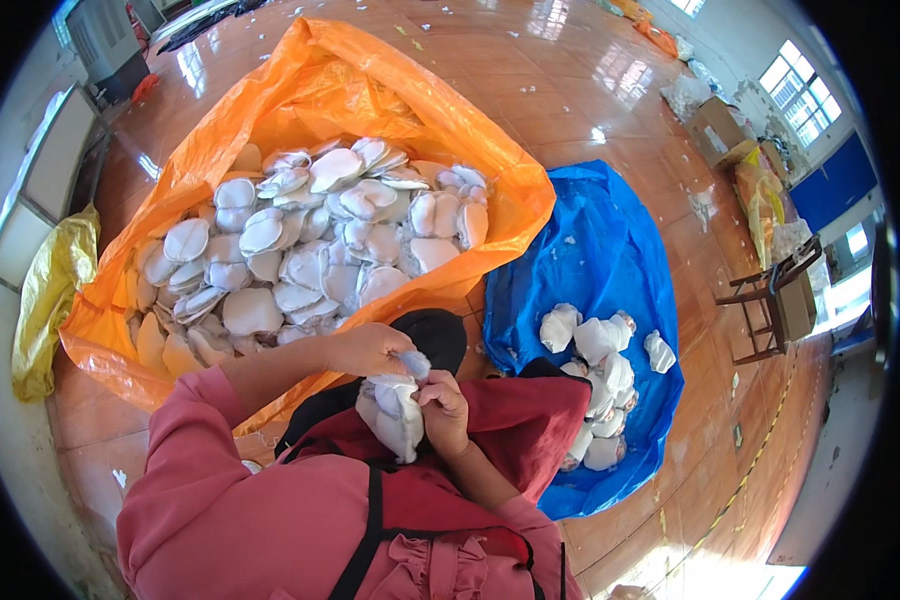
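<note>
In my lap, a white padded cloth piece (390,418) hangs down between my hands, its lower end narrower. My left hand (368,350) is closed on a pale, bluish-white tuft (413,364) at the top of the cloth piece; whether the tuft is stuffing or part of the cloth, I cannot tell. With its fingers bent, my right hand (444,408) grips the cloth piece's upper right edge. In front of me lies a large orange sack (370,85), full of flat, rounded white cloth pieces (310,260).
On my right, a blue sack (585,220) spread open holds several plump white stuffed pieces (600,340). A wooden chair (770,305) stands farther right on the tiled floor (570,90). Cardboard boxes (718,130) line the far right wall. A yellow sack (55,300) lies at the left.
</note>
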### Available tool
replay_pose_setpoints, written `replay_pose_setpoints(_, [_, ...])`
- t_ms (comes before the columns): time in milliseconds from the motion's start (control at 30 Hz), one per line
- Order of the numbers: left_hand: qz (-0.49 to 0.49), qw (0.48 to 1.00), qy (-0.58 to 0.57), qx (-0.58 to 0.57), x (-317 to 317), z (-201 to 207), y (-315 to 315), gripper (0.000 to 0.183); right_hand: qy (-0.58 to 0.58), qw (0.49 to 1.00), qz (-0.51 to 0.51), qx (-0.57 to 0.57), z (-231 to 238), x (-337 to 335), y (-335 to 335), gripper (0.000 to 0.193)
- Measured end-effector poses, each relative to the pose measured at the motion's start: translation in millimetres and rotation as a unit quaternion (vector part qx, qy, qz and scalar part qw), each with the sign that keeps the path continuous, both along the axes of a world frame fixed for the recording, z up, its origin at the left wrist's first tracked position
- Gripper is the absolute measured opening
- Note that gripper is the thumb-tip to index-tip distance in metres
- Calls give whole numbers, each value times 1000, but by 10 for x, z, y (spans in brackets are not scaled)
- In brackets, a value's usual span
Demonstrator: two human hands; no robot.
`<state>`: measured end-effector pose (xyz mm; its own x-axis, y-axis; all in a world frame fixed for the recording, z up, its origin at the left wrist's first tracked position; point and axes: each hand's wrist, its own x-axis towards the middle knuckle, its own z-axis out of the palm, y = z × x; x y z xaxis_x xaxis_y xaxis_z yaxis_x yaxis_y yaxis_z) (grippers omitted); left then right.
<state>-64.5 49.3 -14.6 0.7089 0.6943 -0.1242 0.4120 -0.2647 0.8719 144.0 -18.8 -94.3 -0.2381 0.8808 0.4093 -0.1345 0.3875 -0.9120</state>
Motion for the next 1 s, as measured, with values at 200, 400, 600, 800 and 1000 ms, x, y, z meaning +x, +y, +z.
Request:
replay_pose_setpoints(200, [75,992,-47,94,11,-98,-203,14,126,963,102,-217,-59,36,-56,32])
replay_pose_setpoints(400, [96,975,-78,187,38,-182,-280,11,46,968,169,-179,5,113,32,30])
replay_pose_setpoints(600, [138,961,-82,225,86,-229,-359,11,-51,961,176,-209,171,128,114,22])
replay_pose_setpoints(800, [204,948,-89,228,150,-299,-428,12,-59,970,135,-195,57,106,84,19])
replay_pose_setpoints(1000, [248,942,-27,227,186,-424,-480,15,-130,977,122,-118,194,161,94,17])
